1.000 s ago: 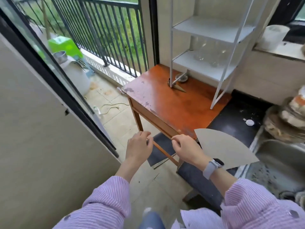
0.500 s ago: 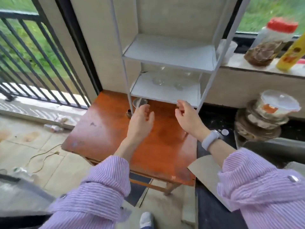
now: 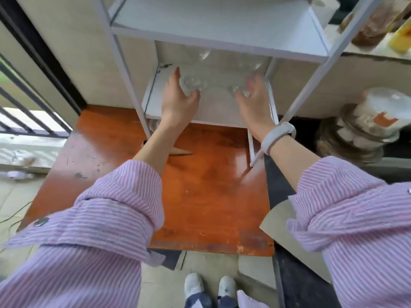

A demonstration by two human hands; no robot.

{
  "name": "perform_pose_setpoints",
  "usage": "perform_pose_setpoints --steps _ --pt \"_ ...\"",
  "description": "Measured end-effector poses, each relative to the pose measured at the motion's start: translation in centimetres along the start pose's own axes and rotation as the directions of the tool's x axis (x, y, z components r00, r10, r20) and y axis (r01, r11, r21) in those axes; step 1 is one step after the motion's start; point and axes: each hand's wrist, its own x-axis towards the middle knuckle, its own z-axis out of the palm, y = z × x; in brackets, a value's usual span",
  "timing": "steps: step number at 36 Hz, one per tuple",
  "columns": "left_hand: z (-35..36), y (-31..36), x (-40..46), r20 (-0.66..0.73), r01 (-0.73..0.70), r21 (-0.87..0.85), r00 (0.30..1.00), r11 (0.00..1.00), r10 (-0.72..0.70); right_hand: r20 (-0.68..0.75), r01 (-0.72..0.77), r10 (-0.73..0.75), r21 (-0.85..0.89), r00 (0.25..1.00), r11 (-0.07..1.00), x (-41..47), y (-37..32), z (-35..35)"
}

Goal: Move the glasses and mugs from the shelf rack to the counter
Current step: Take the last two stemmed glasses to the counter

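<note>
While both arms reach under the upper board of the white rack (image 3: pixel 124 70), the hands sit on the lower shelf (image 3: pixel 220 112). Left hand (image 3: pixel 178 101): fingers extended, thumb apart, cupped around a clear glass (image 3: pixel 193 83), touching its near side; grip not closed. Right hand (image 3: pixel 252 101): fingers spread and blurred, curved beside a second glass (image 3: pixel 239 91); cannot tell if it is touching. More clear glassware stands further back on the same shelf, outlines faint. Rack stands on an orange-brown table (image 3: pixel 211 196). Dark counter (image 3: pixel 278 185) runs just right of the table, with a grey card (image 3: pixel 287 236) lying across its edge. White band (image 3: pixel 275 135) on right wrist. Striped pink sleeves (image 3: pixel 106 218) rolled to forearms. Stacked containers (image 3: pixel 367 127) at far right.
</note>
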Motion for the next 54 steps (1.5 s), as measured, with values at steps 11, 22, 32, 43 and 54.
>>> perform_pose_setpoints --steps 11,22,32,43,54 --pt "1.9 1.5 3.1 0.139 0.068 -0.153 0.989 0.986 -0.047 -0.011 0.021 -0.021 0.029 1.000 0.999 1.4 -0.2 0.4" --pt "1.2 2.4 -1.8 -0.039 -0.067 -0.247 0.997 0.967 0.059 0.035 -0.013 0.007 0.165 0.999 0.986 -2.1 -0.8 -1.0" --pt "0.7 4.3 -12.2 0.068 -0.013 -0.215 0.997 0.976 0.028 0.075 0.012 -0.026 0.188 0.997 0.982 -12.7 1.3 -6.0" --pt "9.7 8.0 -27.0 0.428 0.030 -0.103 0.904 0.994 0.017 -0.194 -0.171 0.196 0.139 0.961 0.975 -26.2 9.0 -20.3" --pt "26.7 19.2 -46.3 0.725 -0.098 -0.154 0.665 0.983 0.180 -0.560 -0.280 0.373 0.247 0.740 0.927 -42.6 15.5 -43.2"
